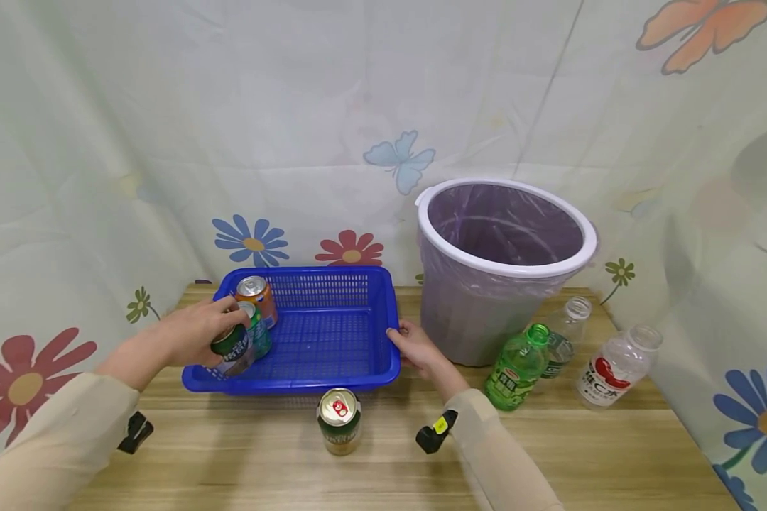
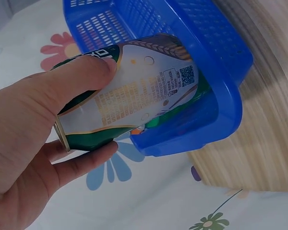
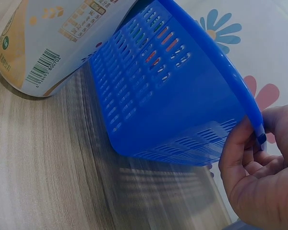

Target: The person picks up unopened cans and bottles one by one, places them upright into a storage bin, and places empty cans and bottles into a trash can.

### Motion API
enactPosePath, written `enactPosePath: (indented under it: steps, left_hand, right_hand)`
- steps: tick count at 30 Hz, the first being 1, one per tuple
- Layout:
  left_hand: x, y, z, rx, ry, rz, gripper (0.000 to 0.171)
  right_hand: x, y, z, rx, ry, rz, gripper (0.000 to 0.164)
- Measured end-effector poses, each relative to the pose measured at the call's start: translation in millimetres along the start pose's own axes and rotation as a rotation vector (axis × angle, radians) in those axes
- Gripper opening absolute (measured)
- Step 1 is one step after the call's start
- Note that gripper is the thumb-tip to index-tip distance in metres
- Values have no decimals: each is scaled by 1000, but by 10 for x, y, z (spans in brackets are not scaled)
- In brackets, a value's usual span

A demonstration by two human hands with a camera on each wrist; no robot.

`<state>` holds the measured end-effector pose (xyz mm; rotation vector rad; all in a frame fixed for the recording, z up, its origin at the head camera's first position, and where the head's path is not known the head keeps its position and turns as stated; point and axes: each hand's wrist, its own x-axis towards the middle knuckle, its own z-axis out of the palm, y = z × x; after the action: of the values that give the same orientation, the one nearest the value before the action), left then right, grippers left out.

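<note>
My left hand (image 1: pixel 207 328) grips a green and white drink can (image 2: pixel 139 86) around its upper end, low at the near left corner of the blue plastic basket (image 1: pixel 319 348). Just behind that can stand a green can (image 1: pixel 260 339) and an orange can (image 1: pixel 265 301), both inside the basket. On the right side, my right hand (image 1: pixel 415 344) pinches the basket's rim, thumb on top and fingers curled beneath, as the right wrist view shows (image 3: pixel 259 158). Another green and gold can (image 1: pixel 340 426) stands upright on the table in front of the basket.
A grey bin (image 1: pixel 479 319) with a purple liner stands behind and right of the basket. Right of it on the wooden table (image 1: pixel 383 475) are a green bottle (image 1: pixel 518 369), a clear bottle (image 1: pixel 565 333) and a red-labelled bottle (image 1: pixel 613 369). A flower-printed curtain (image 1: pixel 319 92) hangs behind.
</note>
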<state>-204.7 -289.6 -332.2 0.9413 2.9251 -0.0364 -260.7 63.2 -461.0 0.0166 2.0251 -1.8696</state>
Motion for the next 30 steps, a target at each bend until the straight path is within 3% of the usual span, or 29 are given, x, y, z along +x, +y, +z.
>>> enactPosePath:
  steps: [17, 30]
  left_hand:
    - [39, -54, 130, -38, -37, -27, 55]
    - [55, -98, 291, -44, -18, -47, 54]
  right_hand:
    - [2, 7, 0, 1, 7, 5, 33]
    - [19, 19, -1, 1, 12, -2, 30]
